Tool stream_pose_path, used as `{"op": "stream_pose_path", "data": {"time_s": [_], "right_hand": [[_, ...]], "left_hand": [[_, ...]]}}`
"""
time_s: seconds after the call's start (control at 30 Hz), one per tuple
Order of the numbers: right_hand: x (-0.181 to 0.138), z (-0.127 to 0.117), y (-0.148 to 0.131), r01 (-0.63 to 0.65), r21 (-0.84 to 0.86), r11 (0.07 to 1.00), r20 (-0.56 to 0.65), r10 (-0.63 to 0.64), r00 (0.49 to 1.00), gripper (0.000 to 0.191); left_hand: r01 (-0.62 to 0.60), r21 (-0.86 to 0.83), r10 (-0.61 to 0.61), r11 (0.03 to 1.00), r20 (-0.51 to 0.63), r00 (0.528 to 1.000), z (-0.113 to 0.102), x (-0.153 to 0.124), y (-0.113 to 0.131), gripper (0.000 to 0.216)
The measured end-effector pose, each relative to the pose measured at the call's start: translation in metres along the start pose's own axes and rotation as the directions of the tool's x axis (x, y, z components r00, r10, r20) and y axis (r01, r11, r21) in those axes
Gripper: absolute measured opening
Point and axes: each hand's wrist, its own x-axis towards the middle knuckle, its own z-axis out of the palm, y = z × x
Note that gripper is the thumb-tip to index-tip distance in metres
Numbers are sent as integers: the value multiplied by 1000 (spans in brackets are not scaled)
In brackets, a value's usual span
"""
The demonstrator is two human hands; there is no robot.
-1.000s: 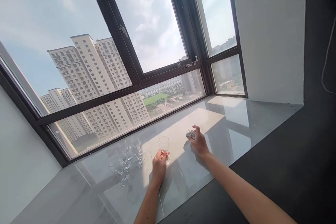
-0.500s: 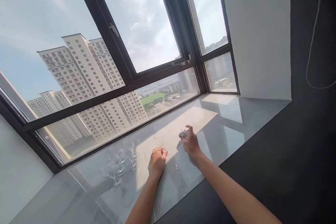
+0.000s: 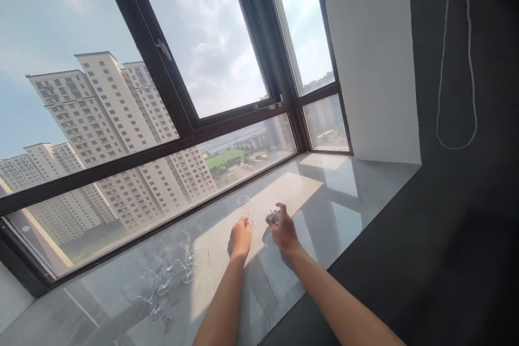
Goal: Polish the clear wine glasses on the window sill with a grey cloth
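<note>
My left hand [image 3: 240,235] is closed at the stem of a clear stemmed glass [image 3: 243,200] over the sunlit sill. The glass's rim and round foot show beyond the fingertips; part of its stem is hidden by them. To the right, my right hand [image 3: 285,230] grips a crumpled pale grey-and-white cloth [image 3: 272,218], its index finger raised. A small gap separates the cloth from the glass. Several other clear stemmed glasses [image 3: 164,275] stand grouped on the sill to the left of my left arm.
The glossy marble-look window sill [image 3: 340,216] runs along a dark-framed window [image 3: 190,130]. A white wall [image 3: 373,65] bounds it on the right. A looped cord [image 3: 457,147] hangs farther right, against a dark area.
The view has shifted right, so the sill and glasses appear farther left. My left hand and the stemmed glass have moved slightly up in view; both hands keep their holds.
</note>
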Motion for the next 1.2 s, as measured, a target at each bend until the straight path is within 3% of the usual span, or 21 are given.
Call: {"op": "stream_pose_path", "data": {"time_s": [0.17,0.37,0.53,0.63,0.73,0.9,1.0,1.07,1.2], "right_hand": [[0,-2,2,8,2,1000,33,-8,999,47],[-1,-7,2,-24,-9,1000,90,25,996,48],[-1,-6,6,-30,-28,999,87,32,996,48],[0,-4,10,-33,-45,998,89,37,995,50],[0,-4,12,-29,-66,997,94,35,995,51],[0,-5,12,-12,-82,997,88,19,996,49],[-1,-5,12,-7,-80,997,84,13,996,48],[-1,-6,12,-17,-83,996,81,24,996,48],[0,-8,8,-38,-85,996,75,44,996,49]], "left_hand": [[49,-112,-67,992,-165,984,-19,-34,-10,23],[-143,-119,106,983,-274,956,-63,-78,-42,23],[-42,-262,-57,964,-360,931,-94,-95,-81,25],[44,-466,-228,883,-346,910,-99,-97,-92,27],[93,-563,-312,821,-305,900,-95,-96,-94,28],[123,-609,-354,784,-276,894,-94,-96,-90,19],[70,-588,-318,806,-330,889,-99,-97,-84,7],[66,-570,-312,819,-345,885,-103,-98,-80,7],[174,-564,-390,807,-287,875,-105,-97,-81,24]]}}
